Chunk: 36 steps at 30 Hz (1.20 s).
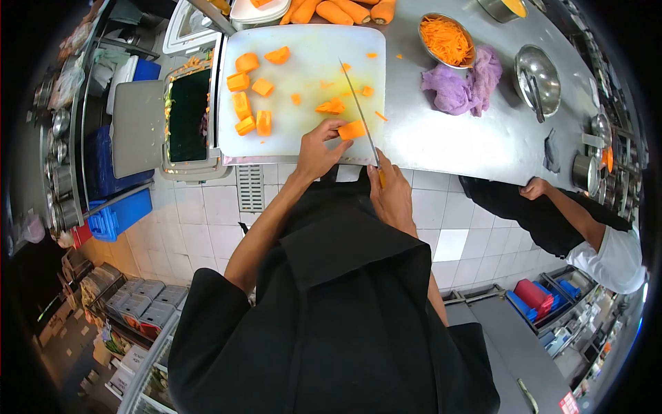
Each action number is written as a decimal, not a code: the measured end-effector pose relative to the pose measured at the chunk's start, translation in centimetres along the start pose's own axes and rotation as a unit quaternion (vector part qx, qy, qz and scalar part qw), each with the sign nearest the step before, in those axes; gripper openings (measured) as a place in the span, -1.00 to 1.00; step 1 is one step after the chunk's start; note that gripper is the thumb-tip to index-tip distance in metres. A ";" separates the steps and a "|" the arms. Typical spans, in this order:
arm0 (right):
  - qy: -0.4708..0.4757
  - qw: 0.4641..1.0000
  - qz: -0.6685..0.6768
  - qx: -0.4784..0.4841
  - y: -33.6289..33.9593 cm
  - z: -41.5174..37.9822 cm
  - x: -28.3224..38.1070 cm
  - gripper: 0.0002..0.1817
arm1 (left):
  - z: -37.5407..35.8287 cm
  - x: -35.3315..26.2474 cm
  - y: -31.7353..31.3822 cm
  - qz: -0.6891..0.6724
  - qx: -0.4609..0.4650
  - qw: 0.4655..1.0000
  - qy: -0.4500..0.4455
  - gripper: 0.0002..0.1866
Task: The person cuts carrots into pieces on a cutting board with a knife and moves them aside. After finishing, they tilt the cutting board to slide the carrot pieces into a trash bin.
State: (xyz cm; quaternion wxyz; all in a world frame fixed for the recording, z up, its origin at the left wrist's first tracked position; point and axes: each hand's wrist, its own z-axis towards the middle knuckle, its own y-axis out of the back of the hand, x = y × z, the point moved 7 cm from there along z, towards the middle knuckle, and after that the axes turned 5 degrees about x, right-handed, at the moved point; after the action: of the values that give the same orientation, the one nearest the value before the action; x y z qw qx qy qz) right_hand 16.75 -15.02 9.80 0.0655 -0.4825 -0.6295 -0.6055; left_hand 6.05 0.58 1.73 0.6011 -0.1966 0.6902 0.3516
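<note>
Resting at the near edge of the white cutting board (303, 110), a carrot piece (352, 130) is pinned by the fingertips of the left hand (318, 153), which curl down over it. Just to its right runs the blade of a knife (358, 107), its tip pointing away across the board and its edge close beside the piece; whether the two touch cannot be told. The right hand (393, 193) is closed around the knife's handle at the board's front edge.

Farther out on the board lie more cut carrot chunks (248, 103), gathered toward the left side, with another small cluster (332, 106) and thin scraps near the blade. Whole peeled carrots (341, 10) lie along the board's far edge. The board sits on a steel counter (469, 138). To the right of the board are a metal bowl of shredded carrot (446, 40), a purple cloth (462, 86) touching it, and an empty steel bowl (537, 76) further right. Left of the board is a bin (188, 117) with a dark opening.

At the right, a co-worker's hand (535, 188) reaches toward the counter edge, the sleeve white.
</note>
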 end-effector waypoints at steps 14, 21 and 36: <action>-0.024 0.995 0.086 -0.044 1.3 0.2 -2.2 -0.63 | 0.0 -2.7 0.1 0.172 -0.027 0.981 -0.091 -0.47; -0.118 0.971 0.208 0.012 -0.7 -0.3 -6.0 -0.70 | -0.1 -2.6 0.1 0.214 0.136 0.967 -0.021 -0.24; -0.127 0.941 0.308 0.051 -2.2 -0.2 -7.9 -0.69 | 0.3 -1.5 -1.1 0.213 0.073 0.974 0.004 -0.45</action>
State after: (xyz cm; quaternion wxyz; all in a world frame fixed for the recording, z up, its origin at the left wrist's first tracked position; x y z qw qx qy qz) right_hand 19.28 -18.98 3.04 0.1928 -0.7219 -0.4828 -0.4568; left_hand 7.37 -0.16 2.91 0.5227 -0.0021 0.7423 0.4192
